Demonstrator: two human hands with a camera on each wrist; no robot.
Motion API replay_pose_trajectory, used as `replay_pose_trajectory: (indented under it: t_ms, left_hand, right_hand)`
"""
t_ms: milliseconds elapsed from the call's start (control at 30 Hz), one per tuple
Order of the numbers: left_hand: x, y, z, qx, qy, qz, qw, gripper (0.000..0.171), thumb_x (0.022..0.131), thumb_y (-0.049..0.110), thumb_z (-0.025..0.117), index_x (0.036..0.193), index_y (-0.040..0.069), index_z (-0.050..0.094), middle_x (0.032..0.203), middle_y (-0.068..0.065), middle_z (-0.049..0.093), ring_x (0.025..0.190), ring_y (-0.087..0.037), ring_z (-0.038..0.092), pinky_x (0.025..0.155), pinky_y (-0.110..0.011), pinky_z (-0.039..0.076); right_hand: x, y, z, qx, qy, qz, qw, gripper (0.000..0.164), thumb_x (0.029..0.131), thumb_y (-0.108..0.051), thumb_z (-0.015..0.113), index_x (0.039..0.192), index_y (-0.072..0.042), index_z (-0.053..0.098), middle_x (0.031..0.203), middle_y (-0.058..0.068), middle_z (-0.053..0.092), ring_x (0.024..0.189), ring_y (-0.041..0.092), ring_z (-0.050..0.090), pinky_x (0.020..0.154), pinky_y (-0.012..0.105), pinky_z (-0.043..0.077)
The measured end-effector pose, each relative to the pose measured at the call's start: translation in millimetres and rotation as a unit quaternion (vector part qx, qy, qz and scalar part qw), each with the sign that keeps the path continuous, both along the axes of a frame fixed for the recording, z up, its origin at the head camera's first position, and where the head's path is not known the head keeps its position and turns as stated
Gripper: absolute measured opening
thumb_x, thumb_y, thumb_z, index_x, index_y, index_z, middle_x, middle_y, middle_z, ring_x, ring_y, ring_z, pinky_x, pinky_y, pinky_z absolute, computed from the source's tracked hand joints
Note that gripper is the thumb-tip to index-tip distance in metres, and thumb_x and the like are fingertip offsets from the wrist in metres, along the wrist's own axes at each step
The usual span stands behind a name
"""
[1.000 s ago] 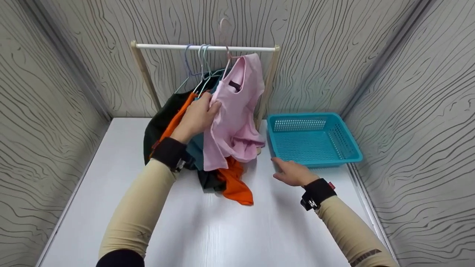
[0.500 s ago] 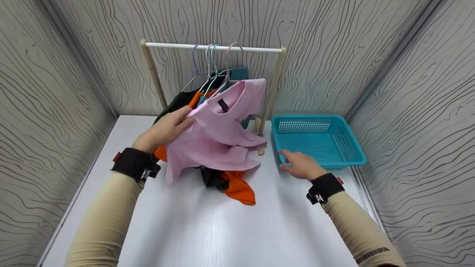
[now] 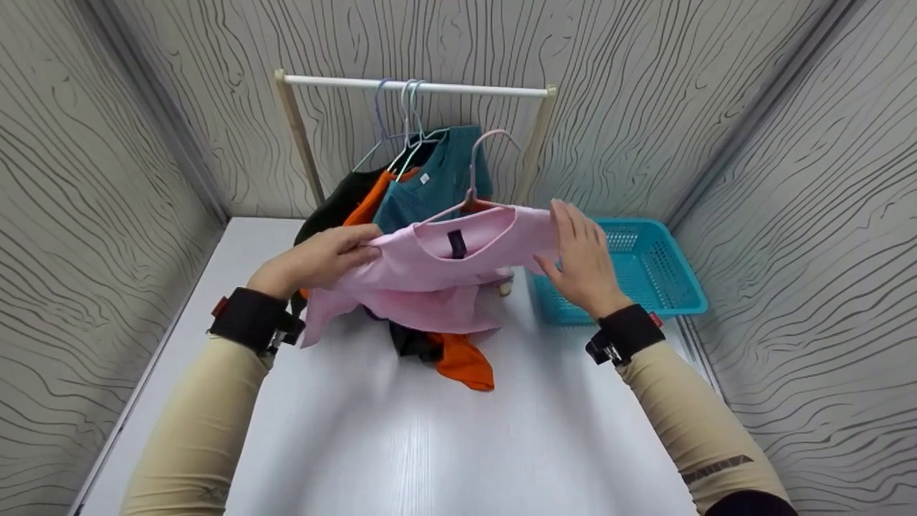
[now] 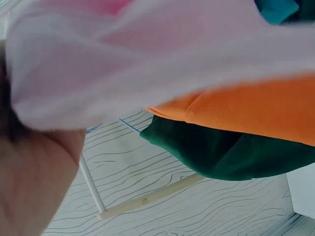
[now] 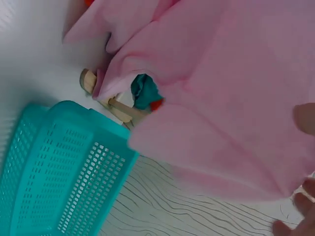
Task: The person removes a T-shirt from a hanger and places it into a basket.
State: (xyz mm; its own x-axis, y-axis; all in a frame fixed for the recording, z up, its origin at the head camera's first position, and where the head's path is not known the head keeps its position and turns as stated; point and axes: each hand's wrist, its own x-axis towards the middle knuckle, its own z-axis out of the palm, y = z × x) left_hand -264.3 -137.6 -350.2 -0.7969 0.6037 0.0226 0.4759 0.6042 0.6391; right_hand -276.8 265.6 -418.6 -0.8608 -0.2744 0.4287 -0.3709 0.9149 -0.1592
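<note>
A pink shirt [image 3: 401,269] with a dark neck label hangs on a pink hanger [image 3: 472,175], whose hook stands below and in front of the rail. My left hand [image 3: 319,258] pinches the shirt's left shoulder between thumb and fingers; that hand shows only partly in the left wrist view. At the other sleeve, my right hand [image 3: 584,261] has its fingers extended. In the right wrist view, the thumb [image 5: 306,119] and fingers are spread apart at the edge of the pink cloth [image 5: 221,98].
A small rack with a white rail [image 3: 344,82] holds teal [image 3: 458,161], orange [image 3: 369,201] and dark green [image 4: 206,152] garments on hangers. Orange cloth [image 3: 466,362] trails on the white table [image 3: 401,444]. A turquoise basket [image 3: 666,269] stands at the right, behind my right hand.
The pink hanger has come off the rail and forward with the shirt. My left hand has drawn the shoulder left and down; my right hand has risen from beside the basket to the sleeve.
</note>
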Motion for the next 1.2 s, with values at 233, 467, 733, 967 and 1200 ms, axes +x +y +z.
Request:
replay_pose_trajectory:
  t_ms: [233, 467, 733, 967, 1200]
  left_hand:
    - [-2.8, 4, 1.2, 0.023, -0.036, -0.024, 0.9988, 0.015, 0.102, 0.028, 0.05, 0.109, 0.019, 0.059, 0.096, -0.004, 0.056, 0.095, -0.021, 0.05, 0.082, -0.036, 0.039]
    - [-8.2, 11, 3.9, -0.001, 0.014, 0.013, 0.9998, 0.015, 0.101, 0.027, 0.052, 0.11, 0.019, 0.061, 0.096, -0.006, 0.058, 0.091, -0.024, 0.052, 0.08, -0.036, 0.038]
    - [-7.9, 59, 14.1, -0.006, 0.075, 0.034, 0.9966, 0.029, 0.097, 0.038, 0.059, 0.119, 0.022, 0.066, 0.11, 0.0, 0.067, 0.1, -0.019, 0.057, 0.093, -0.038, 0.049]
    - [-5.5, 117, 18.6, -0.034, 0.118, 0.028, 0.992, 0.028, 0.098, 0.04, 0.056, 0.111, 0.019, 0.07, 0.088, 0.001, 0.067, 0.08, -0.017, 0.057, 0.075, -0.028, 0.052]
    - [-1.9, 124, 5.2, -0.088, 0.129, 0.012, 0.9877, 0.029, 0.1, 0.04, 0.051, 0.109, 0.018, 0.068, 0.073, -0.001, 0.058, 0.07, -0.017, 0.054, 0.064, -0.024, 0.044]
  right_hand:
    - [8.7, -3, 6.0, -0.056, 0.064, 0.088, 0.993, 0.056, 0.094, -0.029, 0.065, 0.141, -0.008, 0.045, 0.123, 0.016, 0.066, 0.11, 0.031, 0.064, 0.1, 0.049, 0.048]
    - [21.6, -3, 10.9, -0.075, 0.101, 0.121, 0.985, 0.036, 0.093, -0.023, 0.065, 0.126, -0.011, 0.061, 0.094, 0.01, 0.073, 0.072, 0.022, 0.07, 0.068, 0.033, 0.058]
    - [32.8, -6, 20.1, -0.08, 0.118, 0.126, 0.982, 0.024, 0.093, -0.016, 0.065, 0.116, -0.01, 0.069, 0.103, 0.01, 0.075, 0.081, 0.026, 0.073, 0.07, 0.035, 0.059]
    - [37.2, -9, 13.1, -0.098, 0.096, 0.126, 0.982, 0.018, 0.094, -0.016, 0.064, 0.109, -0.009, 0.072, 0.098, 0.009, 0.075, 0.079, 0.021, 0.072, 0.069, 0.034, 0.058]
    - [43.8, -1, 6.0, -0.087, 0.065, 0.143, 0.984, 0.012, 0.092, -0.013, 0.066, 0.099, -0.009, 0.075, 0.09, 0.006, 0.076, 0.079, 0.022, 0.071, 0.073, 0.038, 0.058]
